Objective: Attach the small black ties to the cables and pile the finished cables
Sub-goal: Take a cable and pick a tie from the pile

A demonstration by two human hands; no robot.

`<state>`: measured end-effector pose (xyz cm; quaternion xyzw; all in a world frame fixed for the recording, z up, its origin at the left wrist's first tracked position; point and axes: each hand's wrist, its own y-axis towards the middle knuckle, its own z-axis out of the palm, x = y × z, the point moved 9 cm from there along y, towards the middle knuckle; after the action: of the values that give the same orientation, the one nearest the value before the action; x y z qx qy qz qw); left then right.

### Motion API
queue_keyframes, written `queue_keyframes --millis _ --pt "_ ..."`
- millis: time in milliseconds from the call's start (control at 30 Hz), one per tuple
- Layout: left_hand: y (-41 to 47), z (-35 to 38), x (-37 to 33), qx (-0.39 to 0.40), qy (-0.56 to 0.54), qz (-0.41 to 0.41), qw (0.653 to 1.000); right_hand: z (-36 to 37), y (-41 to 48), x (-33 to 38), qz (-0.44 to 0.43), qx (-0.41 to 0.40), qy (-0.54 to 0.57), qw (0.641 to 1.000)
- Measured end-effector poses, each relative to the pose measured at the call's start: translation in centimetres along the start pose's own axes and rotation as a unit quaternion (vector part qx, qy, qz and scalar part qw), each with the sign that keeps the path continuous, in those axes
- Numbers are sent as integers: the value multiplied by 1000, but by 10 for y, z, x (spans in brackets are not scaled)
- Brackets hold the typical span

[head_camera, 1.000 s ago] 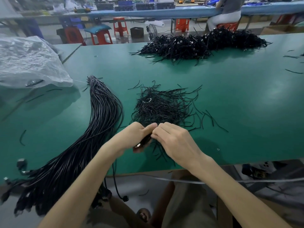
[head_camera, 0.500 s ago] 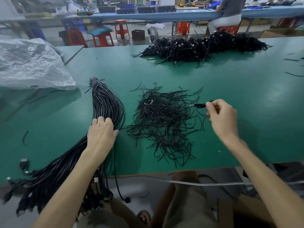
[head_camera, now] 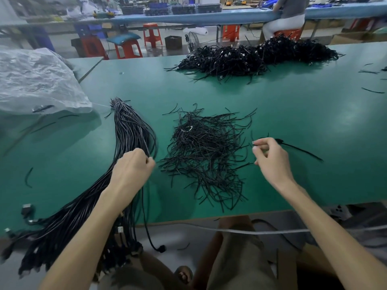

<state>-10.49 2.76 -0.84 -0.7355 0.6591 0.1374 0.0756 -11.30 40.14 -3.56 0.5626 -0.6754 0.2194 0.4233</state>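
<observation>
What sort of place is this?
Most likely a cable-assembly factory floor. A long green workbench carries a cable bundle, a heap of loose ties and a pile of tied cables. Behind it stand more benches with parts bins, red stools and another seated worker.

A green surface (head_camera: 293, 122) is seen from above. A bundle (head_camera: 127, 130) of long black cables is laid along its left part, bound at the far end, with plug ends hung over the near edge. The left hand (head_camera: 130, 168) is rested on the bundle, fingers curled round some of its cables. A loose heap of ties (head_camera: 205, 151) is spread in the middle. To its right, a thin black strand (head_camera: 301, 151) is pinched by the right hand (head_camera: 272, 160). A pile (head_camera: 251, 57) of tied cables is heaped at the far edge, and a plastic bag (head_camera: 35, 80) is set at far left.
</observation>
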Motion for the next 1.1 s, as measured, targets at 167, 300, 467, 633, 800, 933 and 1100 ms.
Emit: queue_keyframes --millis 167,300,467,633,800,933,1100 --pt "-16 3 -42 78 -161 2 984 58 -36 61 -52 173 95 979" --pt "-56 15 -105 155 -209 131 957 109 -66 90 16 303 197 932" --pt "-61 18 -112 151 -200 176 952 104 -60 86 68 239 270 930" --pt "-64 16 -79 241 -301 202 900 49 -26 56 109 59 357 926" --pt "-37 5 -37 209 -552 127 797 24 -18 29 153 -13 384 910" --pt "-27 8 -21 201 -759 73 615 15 -21 18 148 -24 360 921" --pt "-27 27 -33 172 -857 -11 486 28 -39 32 70 85 216 970"
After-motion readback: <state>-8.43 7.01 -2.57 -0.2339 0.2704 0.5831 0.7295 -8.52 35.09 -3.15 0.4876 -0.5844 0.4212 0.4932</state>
